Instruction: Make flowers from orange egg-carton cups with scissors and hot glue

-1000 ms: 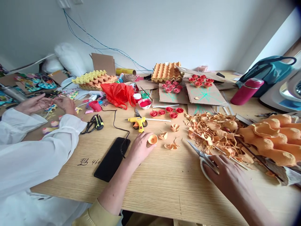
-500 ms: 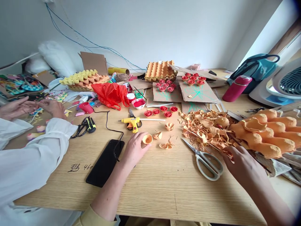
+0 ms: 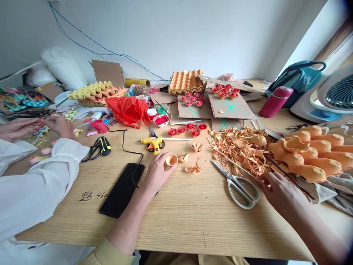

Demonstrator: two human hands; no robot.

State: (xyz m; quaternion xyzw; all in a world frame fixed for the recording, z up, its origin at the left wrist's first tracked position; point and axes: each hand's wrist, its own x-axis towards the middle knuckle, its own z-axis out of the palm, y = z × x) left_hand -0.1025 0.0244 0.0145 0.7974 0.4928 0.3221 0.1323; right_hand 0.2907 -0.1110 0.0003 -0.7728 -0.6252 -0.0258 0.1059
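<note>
While the left hand (image 3: 157, 172) pinches a cup (image 3: 171, 160) by its side, just right of and nearer than the glue gun (image 3: 154, 142), the right hand (image 3: 281, 189), well to the gun's right, closes its fingers on a stick's (image 3: 239, 167) end. I'd judge the cup light, fairly stiff and easily torn, best taken low, away from the thin rim. Beneath the gun spreads a wood-grained table (image 3: 179, 221); behind it, a pale wall (image 3: 193, 36).

Wood-grained counter (image 3: 176, 228), with black handwriting (image 3: 94, 195) at its left. Directly on it lie a flat black slab (image 3: 118, 193), grey-handled scissors (image 3: 241, 189) and a heap of orange scraps (image 3: 237, 149); farther back are red flowers (image 3: 195, 132), uncarded, and a pink bottle (image 3: 275, 103).
</note>
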